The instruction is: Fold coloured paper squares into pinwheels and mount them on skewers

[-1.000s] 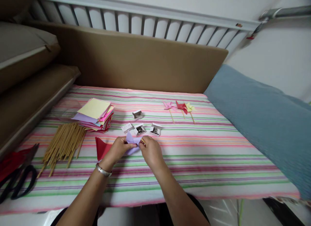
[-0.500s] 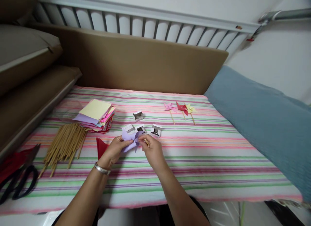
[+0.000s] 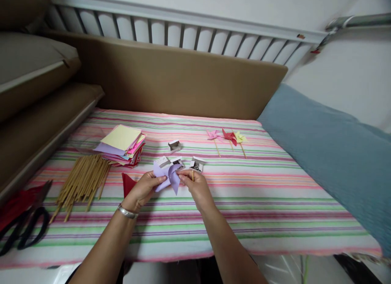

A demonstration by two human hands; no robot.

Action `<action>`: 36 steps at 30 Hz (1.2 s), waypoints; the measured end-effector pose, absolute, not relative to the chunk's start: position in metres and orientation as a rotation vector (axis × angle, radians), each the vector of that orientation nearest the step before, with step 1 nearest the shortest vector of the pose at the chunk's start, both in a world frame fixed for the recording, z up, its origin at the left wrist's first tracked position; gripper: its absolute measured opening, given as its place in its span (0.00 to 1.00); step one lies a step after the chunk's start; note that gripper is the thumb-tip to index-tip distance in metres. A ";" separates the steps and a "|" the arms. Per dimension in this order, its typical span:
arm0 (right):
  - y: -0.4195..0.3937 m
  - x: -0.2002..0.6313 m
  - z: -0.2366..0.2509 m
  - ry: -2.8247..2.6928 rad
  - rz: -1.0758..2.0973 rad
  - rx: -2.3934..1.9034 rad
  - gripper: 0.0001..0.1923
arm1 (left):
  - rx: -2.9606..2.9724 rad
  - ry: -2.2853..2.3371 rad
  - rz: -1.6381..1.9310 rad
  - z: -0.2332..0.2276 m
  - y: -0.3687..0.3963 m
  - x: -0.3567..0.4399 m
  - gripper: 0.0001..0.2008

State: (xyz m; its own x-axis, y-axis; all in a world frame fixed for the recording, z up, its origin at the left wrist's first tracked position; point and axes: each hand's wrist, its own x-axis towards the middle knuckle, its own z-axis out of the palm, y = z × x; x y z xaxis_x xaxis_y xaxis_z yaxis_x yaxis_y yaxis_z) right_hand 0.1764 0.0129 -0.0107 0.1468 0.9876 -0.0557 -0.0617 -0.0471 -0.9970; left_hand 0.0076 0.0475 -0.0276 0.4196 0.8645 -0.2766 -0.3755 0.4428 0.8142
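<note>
Head view: the folded lilac paper pinwheel [image 3: 167, 177] is held just above the near-centre of the striped cloth [image 3: 259, 202], pinched by the left hand [image 3: 146, 187]; the right hand [image 3: 195, 187] is closed on a thin wooden stick [image 3: 192, 176]. The folds should be kept pinched firmly and the stick aligned square to the centre

My right hand [image 3: 195, 186] hides most of the stick [image 3: 192, 176]; the scissors [image 3: 21, 231] run off the frame's left edge; the small boxes' [image 3: 196, 164] contents are too tiny to make out.
</note>
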 end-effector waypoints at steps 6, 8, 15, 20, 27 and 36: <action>0.012 0.172 -0.009 -1.034 1.178 -1.255 0.08 | 0.735 0.758 0.845 -0.025 0.045 0.009 0.12; 0.012 0.169 -0.012 -1.012 1.183 -1.240 0.08 | 0.737 0.747 0.842 -0.024 0.044 0.011 0.11; 0.010 0.171 -0.013 -1.111 1.185 -1.179 0.08 | 0.732 0.698 0.828 -0.020 0.042 0.011 0.11; 0.007 0.182 -0.004 -1.391 1.210 -1.135 0.08 | 0.698 0.663 0.790 -0.021 0.042 0.008 0.13; 0.005 0.183 -0.001 -1.531 1.170 -1.190 0.04 | 0.738 0.659 0.783 -0.022 0.044 0.007 0.14; 0.000 0.199 0.011 -1.692 1.225 -1.060 0.13 | 0.771 0.665 0.781 -0.021 0.046 0.003 0.12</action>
